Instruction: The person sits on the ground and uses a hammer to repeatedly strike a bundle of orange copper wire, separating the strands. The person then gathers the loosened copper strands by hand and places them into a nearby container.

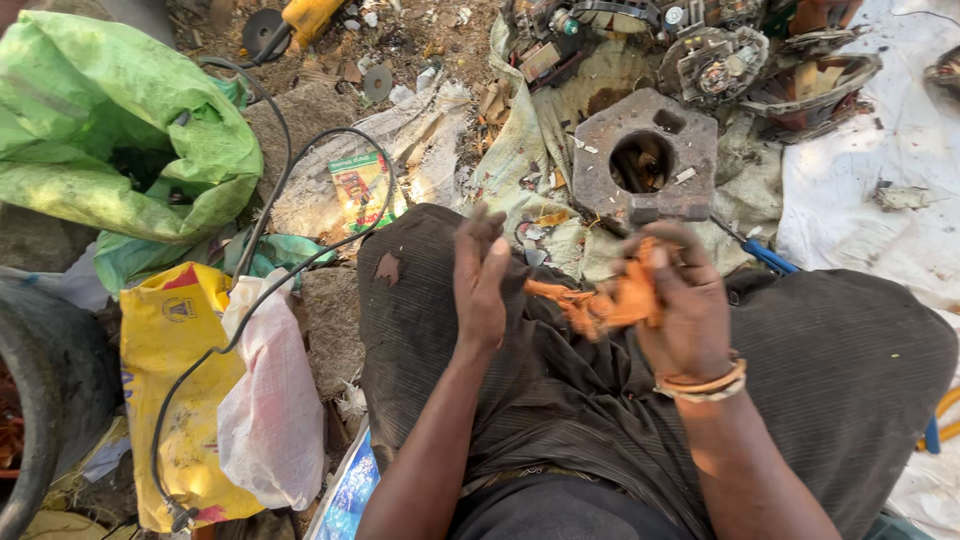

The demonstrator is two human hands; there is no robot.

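My right hand [685,305] is closed around a crumpled orange rag [600,300] above my lap, with a bangle on its wrist. One strip of the rag trails left toward my left hand [480,280]. That hand is flat and open, fingers together, resting by my left knee and holding nothing. Both knees are covered in dark striped trousers [830,350]. Just beyond my hands a heavy rusty metal block [650,160] with a round hole lies on the ground.
Stripped motor parts [715,60] are heaped at the top. A green sack [100,120] lies at the left, a yellow bag [170,340] and white bag [270,400] below it, a black cable [280,190] looping between. White cloth [880,200] covers the right. A blue-handled tool [765,255] lies by my right knee.
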